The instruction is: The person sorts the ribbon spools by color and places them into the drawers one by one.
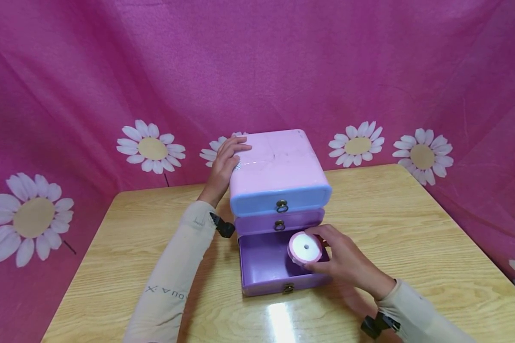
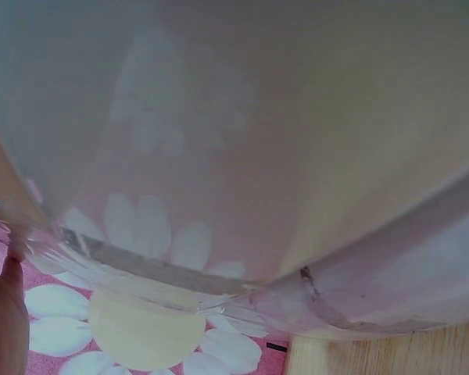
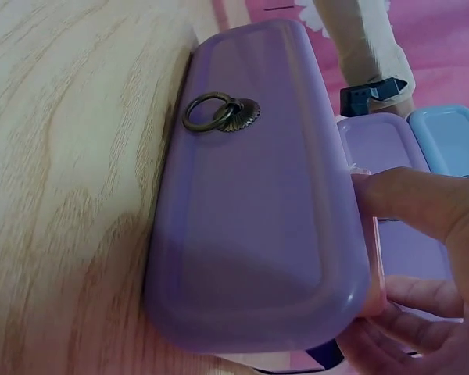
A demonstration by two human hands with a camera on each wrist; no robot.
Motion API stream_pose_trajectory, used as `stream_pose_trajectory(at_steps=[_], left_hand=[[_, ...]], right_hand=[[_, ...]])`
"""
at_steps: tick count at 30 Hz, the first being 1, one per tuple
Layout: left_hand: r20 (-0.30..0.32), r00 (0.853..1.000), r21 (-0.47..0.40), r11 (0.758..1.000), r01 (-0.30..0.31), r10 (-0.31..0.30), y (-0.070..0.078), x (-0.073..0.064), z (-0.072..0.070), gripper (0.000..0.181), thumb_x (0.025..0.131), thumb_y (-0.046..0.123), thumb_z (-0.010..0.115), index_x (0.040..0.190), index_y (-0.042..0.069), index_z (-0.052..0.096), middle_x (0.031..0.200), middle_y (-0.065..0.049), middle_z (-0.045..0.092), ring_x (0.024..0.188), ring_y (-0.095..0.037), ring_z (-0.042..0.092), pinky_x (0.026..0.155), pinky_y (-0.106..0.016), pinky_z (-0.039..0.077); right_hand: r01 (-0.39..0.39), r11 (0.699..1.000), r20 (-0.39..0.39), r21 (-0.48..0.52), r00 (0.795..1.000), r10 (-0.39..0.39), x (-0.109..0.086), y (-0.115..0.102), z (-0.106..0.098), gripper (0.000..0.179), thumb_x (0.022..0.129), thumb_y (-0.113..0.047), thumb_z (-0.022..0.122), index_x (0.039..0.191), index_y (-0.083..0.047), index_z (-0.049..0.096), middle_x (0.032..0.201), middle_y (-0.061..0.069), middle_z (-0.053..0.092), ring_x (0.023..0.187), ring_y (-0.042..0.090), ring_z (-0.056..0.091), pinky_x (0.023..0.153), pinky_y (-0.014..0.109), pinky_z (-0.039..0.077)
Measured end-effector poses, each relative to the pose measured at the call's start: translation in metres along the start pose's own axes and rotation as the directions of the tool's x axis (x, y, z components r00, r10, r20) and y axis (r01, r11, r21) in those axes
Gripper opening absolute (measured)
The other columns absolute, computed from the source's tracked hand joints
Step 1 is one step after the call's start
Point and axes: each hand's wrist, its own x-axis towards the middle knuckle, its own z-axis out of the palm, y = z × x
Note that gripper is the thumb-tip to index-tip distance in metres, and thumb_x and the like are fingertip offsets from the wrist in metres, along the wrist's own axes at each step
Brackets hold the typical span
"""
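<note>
A small drawer cabinet point(image 1: 279, 162) with a pink top stands on the table, its bottom purple drawer point(image 1: 262, 259) pulled out. My right hand point(image 1: 349, 259) grips a pink-edged ribbon spool point(image 1: 299, 250) with a white face, thumb on the near side and fingers on the far side, at the right end of that drawer. In the right wrist view the purple drawer front point(image 3: 250, 226) hides most of the spool. My left hand point(image 1: 223, 166) rests on the cabinet's upper left edge, fingers stretched over the top. The left wrist view is mostly filled by the cabinet's glossy side point(image 2: 242, 156).
Above the pulled-out drawer are a closed purple drawer point(image 1: 257, 224) and a closed blue drawer point(image 1: 253, 204), each with a ring pull. The wooden table point(image 1: 390, 214) extends on both sides. A pink curtain point(image 1: 257, 62) with white daisies hangs behind.
</note>
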Motion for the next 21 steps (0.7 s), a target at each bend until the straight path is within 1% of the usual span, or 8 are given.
stream_pose_trajectory(at_steps=[5, 7, 10, 15, 21], left_hand=[[-0.006, 1.0, 0.005, 1.0, -0.017, 0.017, -0.027, 0.003, 0.0, 0.033, 0.089, 0.013, 0.038, 0.114, 0.01, 0.06, 0.134, -0.001, 0.043, 0.136, -0.022, 0.014, 0.109, -0.037, 0.006], [-0.01, 1.0, 0.007, 1.0, -0.021, 0.021, -0.028, 0.003, 0.0, 0.034, 0.089, 0.017, 0.038, 0.114, 0.013, 0.06, 0.134, 0.001, 0.044, 0.135, -0.022, 0.015, 0.109, -0.036, 0.006], [-0.014, 1.0, 0.009, 1.0, -0.027, 0.027, -0.03, 0.002, 0.0, 0.034, 0.088, 0.019, 0.038, 0.113, 0.013, 0.06, 0.133, 0.002, 0.044, 0.135, -0.023, 0.016, 0.109, -0.036, 0.006], [-0.015, 0.999, 0.005, 0.999, -0.035, 0.035, -0.031, 0.003, 0.001, 0.034, 0.088, 0.017, 0.038, 0.113, 0.009, 0.06, 0.133, -0.001, 0.044, 0.135, -0.022, 0.016, 0.109, -0.034, 0.006], [-0.014, 0.999, 0.0, 0.999, -0.04, 0.04, -0.029, 0.004, 0.001, 0.034, 0.088, 0.017, 0.039, 0.114, 0.01, 0.06, 0.134, -0.001, 0.044, 0.135, -0.023, 0.015, 0.109, -0.035, 0.005]], right_hand=[[0.051, 0.999, -0.001, 0.0, 0.999, -0.051, 0.002, 0.002, 0.004, 0.062, 0.057, -0.029, 0.084, 0.111, -0.016, 0.057, 0.102, -0.007, 0.056, 0.09, 0.007, 0.053, 0.076, 0.029, 0.048], [0.075, 0.997, 0.002, -0.007, 0.997, -0.075, 0.003, 0.004, 0.005, 0.061, 0.058, -0.03, 0.084, 0.11, -0.016, 0.057, 0.101, -0.008, 0.056, 0.09, 0.007, 0.053, 0.076, 0.028, 0.047], [0.099, 0.995, 0.013, -0.021, 0.995, -0.098, 0.003, 0.005, 0.007, 0.061, 0.058, -0.031, 0.083, 0.111, -0.015, 0.057, 0.103, -0.008, 0.057, 0.091, 0.008, 0.053, 0.077, 0.03, 0.046], [0.101, 0.995, 0.05, -0.022, 0.994, -0.1, 0.005, 0.005, 0.008, 0.061, 0.058, -0.03, 0.083, 0.112, -0.016, 0.057, 0.107, -0.008, 0.056, 0.095, 0.008, 0.053, 0.081, 0.034, 0.046], [0.124, 0.992, 0.099, -0.023, 0.988, -0.122, 0.01, 0.006, 0.008, 0.061, 0.059, -0.029, 0.083, 0.112, -0.018, 0.057, 0.11, -0.009, 0.055, 0.098, 0.008, 0.052, 0.083, 0.032, 0.045]])
